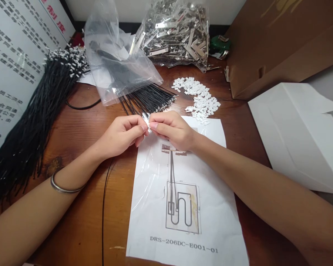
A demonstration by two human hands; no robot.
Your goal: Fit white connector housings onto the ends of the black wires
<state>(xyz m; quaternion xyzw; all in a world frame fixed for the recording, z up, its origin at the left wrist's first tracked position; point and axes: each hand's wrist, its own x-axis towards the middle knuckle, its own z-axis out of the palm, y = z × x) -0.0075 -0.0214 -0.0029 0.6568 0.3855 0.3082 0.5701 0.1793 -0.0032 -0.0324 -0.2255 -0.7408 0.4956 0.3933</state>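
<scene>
My left hand [127, 133] is closed in a pinch. A black wire [103, 207] runs from beneath it down to the table's near edge. My right hand [173, 128] pinches a small white connector housing [148, 125], its fingertips meeting those of the left hand. The wire's end is hidden between the fingers. Just beyond lies a bundle of black wires [152, 96] with bare metal terminals, partly inside a clear plastic bag [111, 74]. Loose white connector housings [202, 101] are scattered to the right of it. Under my hands is a printed drawing sheet [150, 221].
At the left, a thick bundle of black wires with white ends [30, 122] leans by a printed board [13, 55]. A bag of flat metal strips [177, 33] stands at the back, a green tape roll [219, 46] beside it. Cardboard box [280, 40] and white box [299, 129] flank the right.
</scene>
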